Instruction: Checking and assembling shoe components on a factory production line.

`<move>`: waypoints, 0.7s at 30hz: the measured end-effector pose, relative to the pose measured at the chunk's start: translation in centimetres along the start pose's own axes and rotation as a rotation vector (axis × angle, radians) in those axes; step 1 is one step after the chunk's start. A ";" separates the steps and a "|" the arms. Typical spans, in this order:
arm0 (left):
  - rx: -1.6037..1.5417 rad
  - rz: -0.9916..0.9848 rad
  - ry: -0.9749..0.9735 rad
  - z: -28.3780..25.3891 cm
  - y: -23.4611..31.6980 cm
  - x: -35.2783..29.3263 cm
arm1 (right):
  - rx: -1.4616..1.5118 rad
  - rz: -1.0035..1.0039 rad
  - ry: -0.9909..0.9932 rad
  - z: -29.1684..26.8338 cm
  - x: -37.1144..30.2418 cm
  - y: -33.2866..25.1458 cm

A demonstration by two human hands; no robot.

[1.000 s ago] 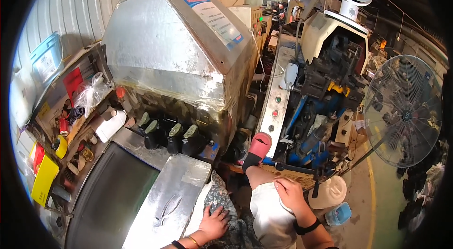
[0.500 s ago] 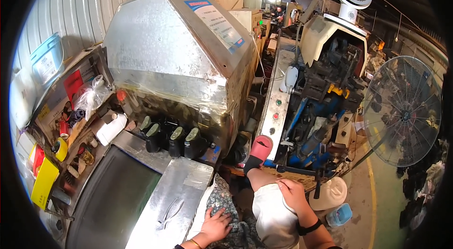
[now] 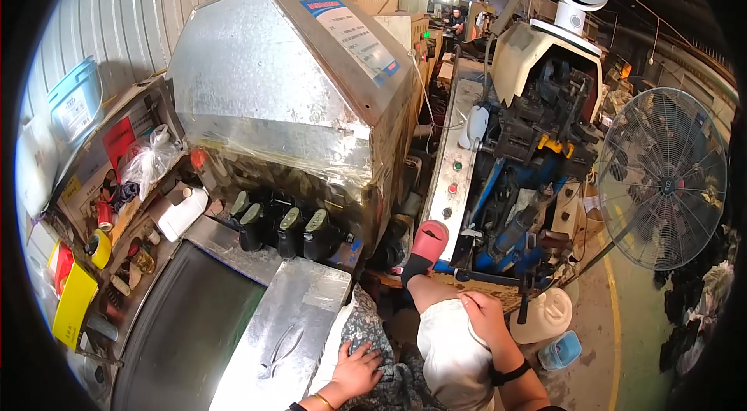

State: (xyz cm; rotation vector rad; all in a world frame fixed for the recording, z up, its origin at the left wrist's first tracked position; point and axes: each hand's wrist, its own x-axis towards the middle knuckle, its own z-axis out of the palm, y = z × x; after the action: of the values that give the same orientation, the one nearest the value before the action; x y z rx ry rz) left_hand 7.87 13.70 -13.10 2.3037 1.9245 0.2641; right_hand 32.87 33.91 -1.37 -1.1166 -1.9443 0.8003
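My left hand (image 3: 358, 369) lies with fingers spread on a grey floral cloth (image 3: 367, 325) over my lap. It holds nothing. Against the pale shorts (image 3: 443, 341) at my raised knee rests my right hand (image 3: 484, 316), fingers laid along the fabric with nothing seen in them. The tips of that hand are partly hidden. My foot, in a red slipper (image 3: 429, 242), is propped against the machine base. Nearest to the left hand is a shiny metal plate (image 3: 311, 294) bearing a thin, plier-like tool (image 3: 282, 350). Several black boot-shaped pieces (image 3: 289, 246) stand beyond it.
A large metal hood (image 3: 257, 68) rises behind a dark conveyor belt (image 3: 183, 333). To the right stand a machine with buttons (image 3: 513, 209), a caged floor fan (image 3: 665, 177), a cream jug (image 3: 543, 317) and a blue tub (image 3: 560, 350). Cluttered shelves line the left. People are far back.
The view has shifted very slightly. My slippered foot has moved a little to the left, and the fingers of my right hand have shifted slightly on the knee. The left hand has stayed put.
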 end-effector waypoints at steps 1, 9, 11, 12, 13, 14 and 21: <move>0.000 -0.003 -0.002 0.0 0.0 0.0 | -0.001 0.001 -0.001 0.0 0.0 0.1; 0.008 0.003 0.006 -0.2 0.1 -0.1 | 0.044 0.008 0.024 0.0 -0.2 1.3; -0.028 -0.011 -0.029 -0.4 0.1 0.0 | 0.071 0.029 0.026 0.0 -0.2 1.2; -0.028 -0.012 -0.029 -0.4 0.2 0.0 | 0.096 0.049 0.027 0.0 -0.2 1.2; -0.025 -0.010 -0.029 -0.4 0.2 0.0 | 0.097 0.048 0.026 -0.1 -0.2 1.2; -0.021 -0.007 -0.029 -0.4 0.2 0.0 | 0.089 0.037 0.035 -0.1 -0.2 1.2; -0.022 -0.010 -0.032 -0.2 0.1 -0.1 | 0.111 0.075 0.029 -0.3 -0.3 0.8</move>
State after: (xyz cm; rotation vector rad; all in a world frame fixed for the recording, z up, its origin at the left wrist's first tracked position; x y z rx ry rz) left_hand 7.95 13.57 -12.85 2.2699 1.9073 0.2453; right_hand 33.54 34.04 -1.93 -1.1335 -1.8210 0.9158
